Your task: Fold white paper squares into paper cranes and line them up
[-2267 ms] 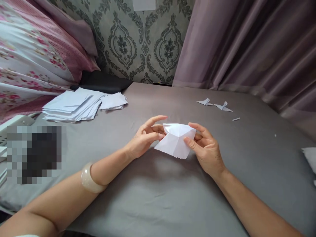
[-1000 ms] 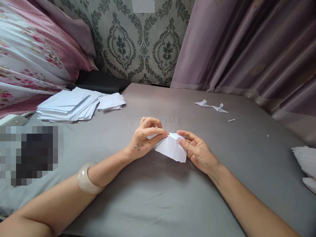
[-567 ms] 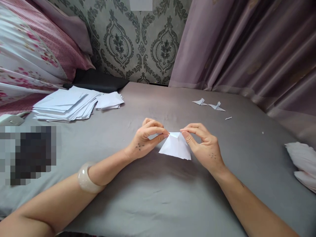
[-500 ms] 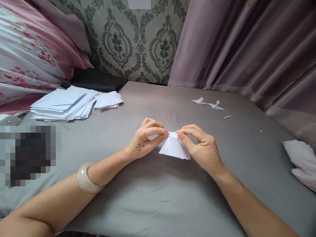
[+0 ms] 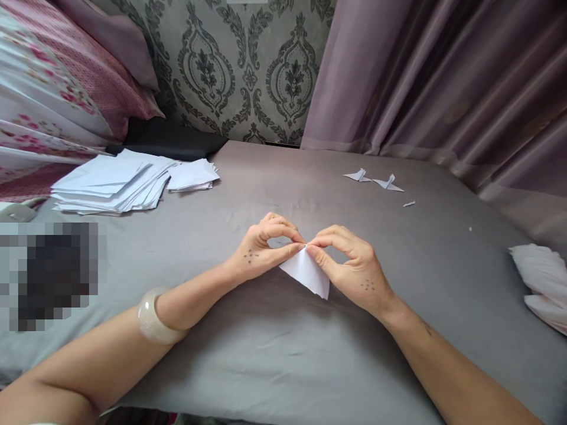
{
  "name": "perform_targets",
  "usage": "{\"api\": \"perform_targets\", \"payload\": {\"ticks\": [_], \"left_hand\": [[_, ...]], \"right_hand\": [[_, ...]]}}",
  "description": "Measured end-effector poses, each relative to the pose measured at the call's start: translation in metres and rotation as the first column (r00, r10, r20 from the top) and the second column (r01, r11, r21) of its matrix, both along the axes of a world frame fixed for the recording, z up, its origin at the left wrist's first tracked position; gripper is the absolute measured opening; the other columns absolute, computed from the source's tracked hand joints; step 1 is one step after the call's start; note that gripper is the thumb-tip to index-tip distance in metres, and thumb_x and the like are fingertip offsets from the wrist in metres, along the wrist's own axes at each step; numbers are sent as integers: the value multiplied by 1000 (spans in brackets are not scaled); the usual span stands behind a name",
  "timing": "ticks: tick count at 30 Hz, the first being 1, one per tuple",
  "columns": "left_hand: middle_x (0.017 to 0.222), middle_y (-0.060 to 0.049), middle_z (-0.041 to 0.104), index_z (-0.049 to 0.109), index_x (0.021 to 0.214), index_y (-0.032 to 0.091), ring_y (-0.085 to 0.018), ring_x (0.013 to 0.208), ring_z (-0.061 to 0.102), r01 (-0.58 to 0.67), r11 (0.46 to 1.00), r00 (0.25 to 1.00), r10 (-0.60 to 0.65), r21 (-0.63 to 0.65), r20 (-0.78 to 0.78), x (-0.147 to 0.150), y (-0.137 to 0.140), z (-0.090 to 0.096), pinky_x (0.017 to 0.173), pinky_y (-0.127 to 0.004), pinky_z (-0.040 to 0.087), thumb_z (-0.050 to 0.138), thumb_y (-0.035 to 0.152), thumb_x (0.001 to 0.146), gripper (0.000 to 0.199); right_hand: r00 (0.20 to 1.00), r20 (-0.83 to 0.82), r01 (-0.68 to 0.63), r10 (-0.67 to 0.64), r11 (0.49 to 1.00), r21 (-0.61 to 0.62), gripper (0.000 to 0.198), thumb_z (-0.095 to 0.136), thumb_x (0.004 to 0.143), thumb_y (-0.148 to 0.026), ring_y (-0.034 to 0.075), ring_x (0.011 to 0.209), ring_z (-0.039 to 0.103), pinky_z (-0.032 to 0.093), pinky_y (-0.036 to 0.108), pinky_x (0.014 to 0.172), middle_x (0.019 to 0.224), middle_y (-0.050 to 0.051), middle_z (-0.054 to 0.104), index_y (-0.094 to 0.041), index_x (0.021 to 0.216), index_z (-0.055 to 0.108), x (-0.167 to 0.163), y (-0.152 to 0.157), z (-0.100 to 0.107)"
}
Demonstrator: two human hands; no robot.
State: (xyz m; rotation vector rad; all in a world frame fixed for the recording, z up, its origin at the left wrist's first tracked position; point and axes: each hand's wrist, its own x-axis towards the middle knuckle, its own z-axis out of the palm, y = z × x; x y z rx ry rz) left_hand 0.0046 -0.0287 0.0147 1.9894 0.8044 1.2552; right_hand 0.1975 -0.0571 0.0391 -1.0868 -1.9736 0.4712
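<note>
Dark damask wallpaper [image 5: 206, 71] and a mauve curtain [image 5: 398, 77] back a smooth grey cloth [image 5: 248, 366], with one white paper [image 5: 310, 277] held above it, near the middle. Thumb and forefinger of my left hand [image 5: 261, 251] pinch its top; my right hand [image 5: 354, 262] pinches just beside, fingertips nearly touching. Half a second ago a flat top edge showed between them; now it is gathered to a peak, suggesting a crease being drawn tight. Thin and crisp, the paper fans out below to an uneven lower edge. Beyond lie two sharp-pointed folded pieces [image 5: 390, 183] and, to the left, a loose stack [image 5: 97, 177]; a glossy bangle [image 5: 153, 316] rings my left forearm.
</note>
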Motion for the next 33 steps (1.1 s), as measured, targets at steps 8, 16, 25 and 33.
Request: {"api": "perform_targets", "payload": {"ticks": [8, 16, 25, 33], "left_hand": [[80, -3, 68, 71, 79, 20, -17, 85, 56, 52, 984, 998, -46, -170, 38, -1, -1, -1, 83, -33, 44, 70, 26, 80, 6], [89, -3, 68, 71, 91, 22, -16, 88, 56, 89, 966, 996, -79, -243, 52, -2, -2, 1, 86, -34, 44, 65, 22, 83, 10], [91, -6, 70, 70, 85, 20, -21, 94, 57, -15, 995, 1000, 12, -103, -27, 3, -7, 7, 95, -42, 41, 74, 28, 76, 12], [91, -6, 71, 70, 80, 21, -21, 91, 57, -88, 996, 996, 88, 5, -8, 8, -11, 7, 93, -42, 40, 69, 26, 80, 5]], "right_hand": [[999, -31, -44, 43, 998, -34, 7, 59, 85, -18, 15, 78, 58, 46, 32, 78, 81, 1, 62, -22, 79, 60, 1, -1, -1], [997, -71, -40, 32, 993, -107, 9, 57, 86, -17, 14, 79, 56, 45, 29, 75, 81, 0, 59, -22, 78, 56, 3, 2, -3], [999, -48, 14, -13, 1000, 28, 7, 56, 89, -20, 15, 79, 56, 46, 32, 76, 82, 1, 61, -22, 83, 60, 1, 0, -9], [1000, -10, 25, -24, 983, 181, 12, 56, 86, -13, 16, 77, 57, 48, 35, 74, 83, 3, 63, -23, 90, 61, -4, -6, -6]]}}
